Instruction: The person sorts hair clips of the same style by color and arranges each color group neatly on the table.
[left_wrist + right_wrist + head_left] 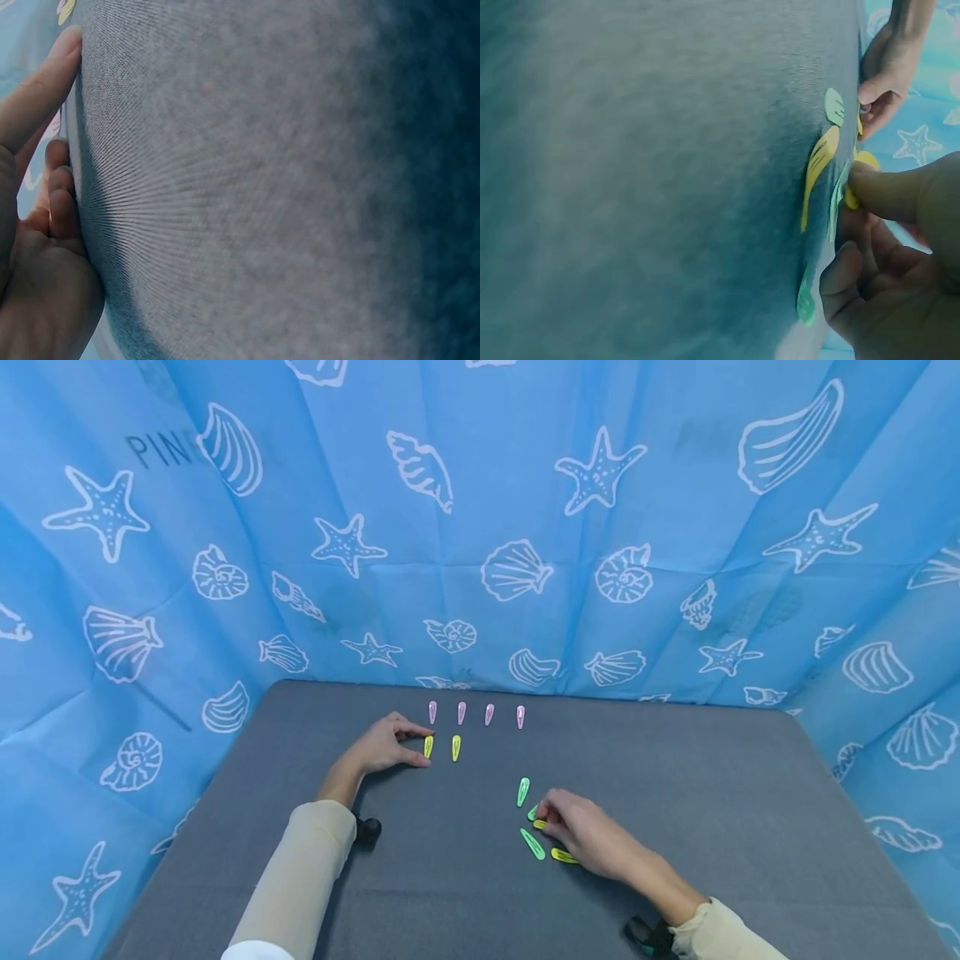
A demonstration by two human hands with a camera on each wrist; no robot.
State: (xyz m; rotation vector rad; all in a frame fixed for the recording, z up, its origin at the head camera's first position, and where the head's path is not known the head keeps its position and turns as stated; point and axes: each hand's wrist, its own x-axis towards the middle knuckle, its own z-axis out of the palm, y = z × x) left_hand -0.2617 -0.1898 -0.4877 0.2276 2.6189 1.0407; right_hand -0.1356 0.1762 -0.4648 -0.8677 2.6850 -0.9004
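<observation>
My left hand (386,745) reaches over the table, thumb and index finger at the two ends of a yellow hair clip (428,747). A second yellow hair clip (456,748) lies just to its right. In the left wrist view, the fingers of my left hand (45,247) extend low over the cloth. My right hand (592,835) pinches another yellow hair clip (540,824) between thumb and fingertips, also seen in the right wrist view as a yellow clip (852,199). Around it lie green hair clips (523,792), one partly hidden by the fingers, and a yellow clip (564,856).
Several lilac hair clips (461,713) lie in a spaced row near the far edge of the grey cloth-covered table (712,777). A blue curtain (480,510) printed with shells and starfish hangs behind the table and along its sides.
</observation>
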